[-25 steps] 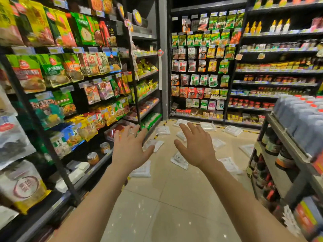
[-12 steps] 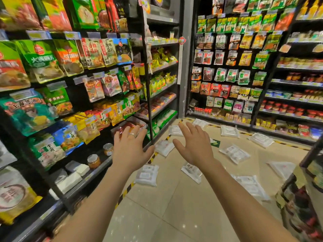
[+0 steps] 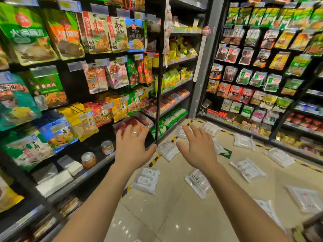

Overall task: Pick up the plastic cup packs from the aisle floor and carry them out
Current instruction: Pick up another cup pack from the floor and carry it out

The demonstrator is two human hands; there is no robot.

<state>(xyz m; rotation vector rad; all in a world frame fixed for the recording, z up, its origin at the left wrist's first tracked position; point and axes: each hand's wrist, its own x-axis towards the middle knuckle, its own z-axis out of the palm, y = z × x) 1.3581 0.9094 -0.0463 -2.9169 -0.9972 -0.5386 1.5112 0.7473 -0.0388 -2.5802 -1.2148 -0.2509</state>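
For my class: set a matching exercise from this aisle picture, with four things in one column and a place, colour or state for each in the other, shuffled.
Column A
1. left hand
2. jar
3. cup pack
4. floor tape

Column B
a. striped yellow and black
b. wears a ring, holds nothing
c. stands on a low shelf
d. white, lies flat on the tiles

Pairs: 1-b, 2-c, 3-d, 4-a
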